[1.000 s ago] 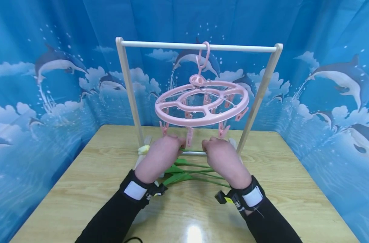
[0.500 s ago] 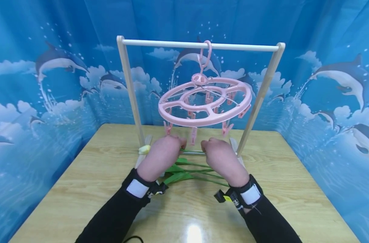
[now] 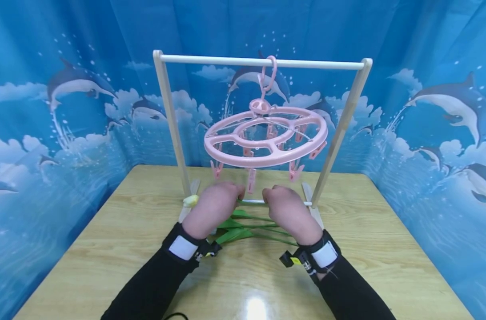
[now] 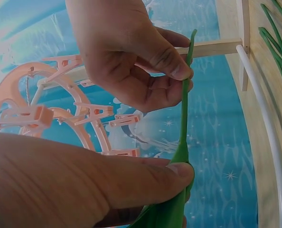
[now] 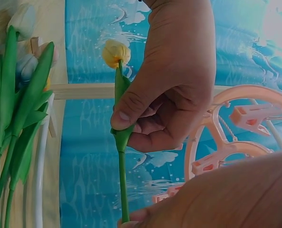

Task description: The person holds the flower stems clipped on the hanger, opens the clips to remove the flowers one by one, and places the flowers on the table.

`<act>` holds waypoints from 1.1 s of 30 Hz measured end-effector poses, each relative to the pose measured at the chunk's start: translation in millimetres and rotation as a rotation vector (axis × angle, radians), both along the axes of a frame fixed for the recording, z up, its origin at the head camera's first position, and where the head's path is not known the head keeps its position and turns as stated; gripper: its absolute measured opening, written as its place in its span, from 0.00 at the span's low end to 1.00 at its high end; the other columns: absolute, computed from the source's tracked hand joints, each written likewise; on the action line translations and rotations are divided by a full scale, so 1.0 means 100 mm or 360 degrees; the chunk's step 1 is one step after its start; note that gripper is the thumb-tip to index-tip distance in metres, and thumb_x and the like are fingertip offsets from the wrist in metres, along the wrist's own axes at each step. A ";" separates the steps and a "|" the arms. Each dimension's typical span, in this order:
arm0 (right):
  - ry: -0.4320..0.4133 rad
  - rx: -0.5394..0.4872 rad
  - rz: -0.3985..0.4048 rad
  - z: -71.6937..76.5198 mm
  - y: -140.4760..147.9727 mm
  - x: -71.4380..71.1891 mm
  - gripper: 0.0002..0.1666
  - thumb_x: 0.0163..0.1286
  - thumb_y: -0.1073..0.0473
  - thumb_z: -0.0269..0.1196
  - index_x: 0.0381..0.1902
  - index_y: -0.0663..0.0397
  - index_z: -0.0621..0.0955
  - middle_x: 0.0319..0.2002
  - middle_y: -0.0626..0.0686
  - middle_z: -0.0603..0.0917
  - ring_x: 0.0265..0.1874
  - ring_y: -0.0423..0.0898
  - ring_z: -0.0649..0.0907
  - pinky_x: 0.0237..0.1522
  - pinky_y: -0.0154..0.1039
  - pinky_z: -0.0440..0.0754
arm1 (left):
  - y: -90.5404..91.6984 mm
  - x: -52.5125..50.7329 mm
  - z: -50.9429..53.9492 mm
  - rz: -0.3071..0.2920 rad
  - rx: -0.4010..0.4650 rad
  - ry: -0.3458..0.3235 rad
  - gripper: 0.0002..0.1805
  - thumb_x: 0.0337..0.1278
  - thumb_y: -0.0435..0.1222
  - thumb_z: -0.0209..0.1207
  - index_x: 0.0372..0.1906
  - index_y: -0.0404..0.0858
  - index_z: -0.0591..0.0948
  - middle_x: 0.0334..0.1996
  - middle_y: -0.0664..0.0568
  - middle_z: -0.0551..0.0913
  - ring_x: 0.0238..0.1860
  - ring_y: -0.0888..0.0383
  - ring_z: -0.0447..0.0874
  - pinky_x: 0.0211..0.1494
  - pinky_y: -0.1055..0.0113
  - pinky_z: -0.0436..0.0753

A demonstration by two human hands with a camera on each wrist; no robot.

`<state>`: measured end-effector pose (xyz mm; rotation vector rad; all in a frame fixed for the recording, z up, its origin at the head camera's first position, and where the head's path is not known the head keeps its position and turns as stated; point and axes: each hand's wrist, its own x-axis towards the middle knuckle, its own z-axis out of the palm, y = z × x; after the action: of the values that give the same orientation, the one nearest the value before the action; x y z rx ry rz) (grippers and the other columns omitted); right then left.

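Note:
A yellow artificial tulip (image 3: 190, 201) is held roughly level, low in front of the drying frame. My left hand (image 3: 215, 206) pinches it where the green leaf meets the stem, below the yellow flower head (image 5: 116, 52). Near the stem's free end, the thumb and fingers of my right hand (image 3: 288, 212) pinch the green stem (image 4: 184, 114). Just above both hands hangs a round pink clip hanger (image 3: 267, 158) with several clothespins, among them a front clothespin (image 3: 251, 180) over the gap between the hands. All the clothespins seen close up hold nothing.
A wooden frame (image 3: 344, 120) with a white top bar (image 3: 210, 59) carries the hanger by its hook. More tulips with green leaves (image 3: 234, 234) lie on the wooden table (image 3: 118, 249) beneath my wrists. A dolphin-print curtain (image 3: 118, 26) encloses the back and sides.
Both hands have sunk slightly with the tulip, and the right hand has come a little closer to the left. The whole head view has shifted slightly and back.

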<state>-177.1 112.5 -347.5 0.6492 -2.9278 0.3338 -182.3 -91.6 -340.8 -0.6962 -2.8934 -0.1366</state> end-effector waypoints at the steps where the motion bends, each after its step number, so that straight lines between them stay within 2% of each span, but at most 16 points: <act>1: -0.0009 -0.0006 0.0001 0.00 0.00 -0.01 0.13 0.72 0.76 0.62 0.37 0.55 0.87 0.29 0.50 0.81 0.25 0.46 0.76 0.28 0.36 0.76 | 0.00 -0.01 -0.01 0.0002 -0.0004 -0.0005 0.03 0.76 0.36 0.67 0.46 0.47 0.89 0.36 0.55 0.91 0.30 0.62 0.82 0.33 0.69 0.83; 6: -0.0030 -0.0059 0.0005 -0.02 -0.01 -0.03 0.11 0.75 0.74 0.62 0.39 0.56 0.88 0.27 0.50 0.80 0.24 0.46 0.76 0.27 0.37 0.75 | 0.00 -0.04 -0.02 0.0010 -0.0013 -0.0039 0.03 0.76 0.36 0.67 0.46 0.47 0.88 0.36 0.55 0.91 0.30 0.62 0.81 0.34 0.69 0.83; 10: -0.0051 -0.0078 0.0016 -0.05 -0.01 -0.05 0.13 0.78 0.72 0.60 0.34 0.55 0.86 0.25 0.49 0.76 0.23 0.46 0.73 0.26 0.36 0.72 | 0.00 -0.05 -0.04 0.0005 -0.0023 -0.0053 0.03 0.75 0.36 0.68 0.46 0.48 0.88 0.37 0.56 0.92 0.32 0.62 0.83 0.36 0.69 0.85; 14: -0.0104 -0.0067 0.0043 -0.08 -0.02 -0.06 0.16 0.75 0.75 0.59 0.28 0.53 0.81 0.23 0.49 0.73 0.21 0.45 0.71 0.24 0.35 0.69 | -0.01 -0.07 -0.07 -0.0004 -0.0028 -0.0057 0.03 0.73 0.37 0.70 0.46 0.48 0.89 0.38 0.56 0.92 0.33 0.62 0.86 0.37 0.68 0.87; 22: -0.0148 -0.0132 0.0029 -0.17 0.00 -0.10 0.18 0.74 0.75 0.58 0.27 0.50 0.75 0.26 0.51 0.74 0.24 0.47 0.73 0.27 0.38 0.72 | -0.02 -0.12 -0.17 -0.0058 -0.0004 0.0019 0.03 0.72 0.34 0.70 0.43 0.47 0.89 0.36 0.55 0.92 0.28 0.64 0.82 0.32 0.70 0.83; 26: -0.0199 -0.0136 0.0006 -0.21 -0.01 -0.14 0.18 0.72 0.76 0.56 0.26 0.51 0.75 0.26 0.50 0.73 0.25 0.47 0.73 0.28 0.38 0.73 | -0.02 -0.14 -0.20 -0.0050 -0.0006 -0.0022 0.04 0.72 0.33 0.68 0.43 0.47 0.90 0.34 0.56 0.91 0.27 0.65 0.79 0.29 0.72 0.80; 33: -0.0253 -0.0117 -0.0033 -0.25 -0.03 -0.17 0.17 0.68 0.77 0.61 0.29 0.49 0.79 0.27 0.50 0.79 0.26 0.47 0.76 0.29 0.39 0.76 | -0.01 -0.18 -0.24 -0.0028 -0.0024 -0.0092 0.06 0.71 0.34 0.70 0.45 0.48 0.91 0.35 0.57 0.91 0.28 0.65 0.80 0.29 0.72 0.80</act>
<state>-193.7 109.7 -372.6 0.6082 -3.0518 0.5109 -200.3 -93.1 -365.1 -0.7321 -2.9467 -0.1391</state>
